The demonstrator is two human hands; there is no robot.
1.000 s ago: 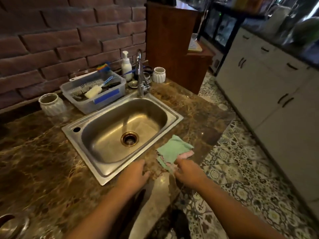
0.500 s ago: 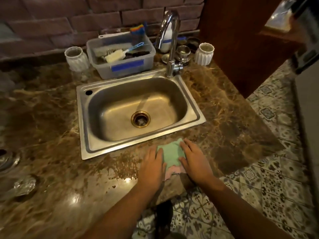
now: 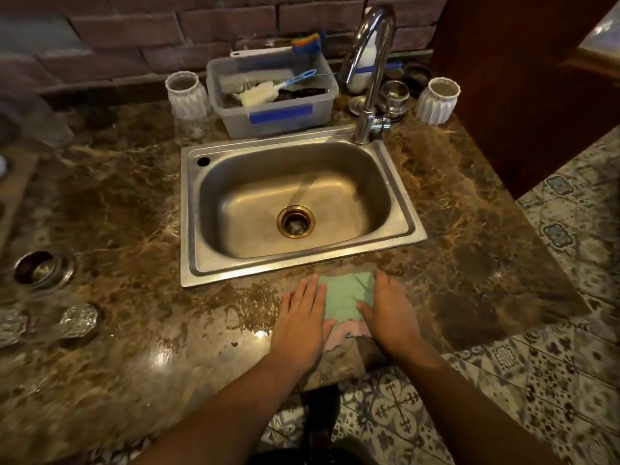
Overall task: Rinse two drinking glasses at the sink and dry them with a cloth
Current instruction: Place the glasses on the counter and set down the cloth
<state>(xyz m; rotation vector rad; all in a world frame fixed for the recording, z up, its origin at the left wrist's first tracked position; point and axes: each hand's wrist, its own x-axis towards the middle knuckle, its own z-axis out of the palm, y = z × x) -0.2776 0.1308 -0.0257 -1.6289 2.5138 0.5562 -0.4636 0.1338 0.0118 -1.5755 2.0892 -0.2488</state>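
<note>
A folded green cloth [image 3: 345,297] with a pink layer [image 3: 340,333] under it lies on the marble counter just in front of the steel sink [image 3: 188,229]. My left hand [image 3: 302,323] rests flat on the cloth's left edge. My right hand [image 3: 389,313] lies flat on its right edge. Neither hand grips it. Two clear cut-glass drinking glasses [image 3: 79,320] [image 3: 10,325] stand on the counter at the far left, well away from both hands. The sink basin is empty and no water runs from the chrome faucet [image 3: 369,72].
Behind the sink stands a grey tub of brushes [image 3: 271,105], flanked by two white ribbed cups [image 3: 186,95] [image 3: 436,100]. A small metal bowl [image 3: 42,268] sits at the left. The counter [image 3: 469,263] ends at the right, above patterned floor tiles [image 3: 553,364].
The view swung left and down onto the sink. My hands went from handling the loose cloth to lying flat on it, and the cloth now sits folded and smoothed at the counter edge.
</note>
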